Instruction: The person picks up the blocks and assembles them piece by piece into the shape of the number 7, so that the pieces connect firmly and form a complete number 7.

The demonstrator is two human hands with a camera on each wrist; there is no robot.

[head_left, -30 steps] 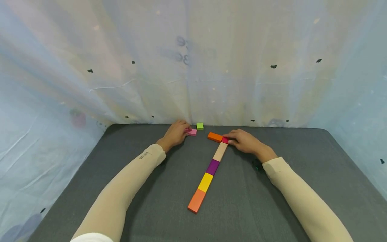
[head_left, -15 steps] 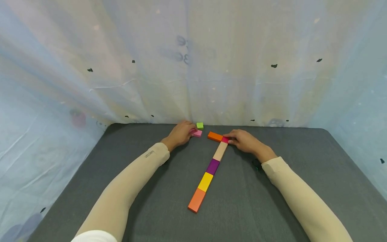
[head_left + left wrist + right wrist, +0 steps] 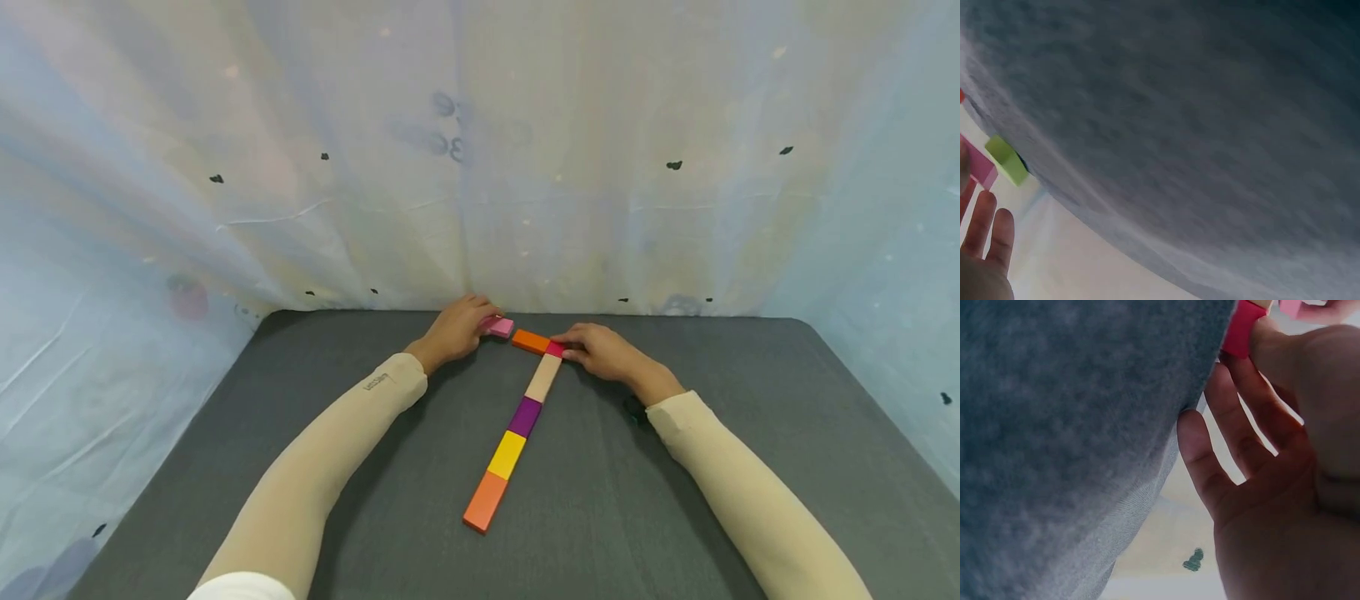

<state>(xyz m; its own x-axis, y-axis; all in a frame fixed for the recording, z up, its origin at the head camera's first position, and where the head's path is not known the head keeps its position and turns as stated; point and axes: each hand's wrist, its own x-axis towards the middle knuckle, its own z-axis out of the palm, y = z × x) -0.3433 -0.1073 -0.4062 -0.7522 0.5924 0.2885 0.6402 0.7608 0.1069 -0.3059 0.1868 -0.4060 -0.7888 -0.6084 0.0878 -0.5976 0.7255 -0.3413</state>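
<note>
In the head view my left hand [image 3: 456,329] pinches a pink block [image 3: 502,327], just left of an orange block [image 3: 531,341] with a narrow gap between them. A red block [image 3: 555,349] meets the orange block's right end, and my right hand [image 3: 603,350] holds it between thumb and fingers. From this red corner a slanting row runs toward me: a beige block [image 3: 543,377], a purple one, a yellow one and a coral one. The left wrist view catches a green block [image 3: 1007,159] beside the pink one; in the head view my left hand hides it.
All the blocks lie on a dark grey cloth-covered table [image 3: 645,500]. A pale curtain [image 3: 570,167] with black marks hangs right behind the table's far edge. The slanting row's near end is the coral block [image 3: 485,502], between my forearms.
My left hand has moved right with the pink block, closing in on the orange block and covering the green one. My right hand stays on the red block.
</note>
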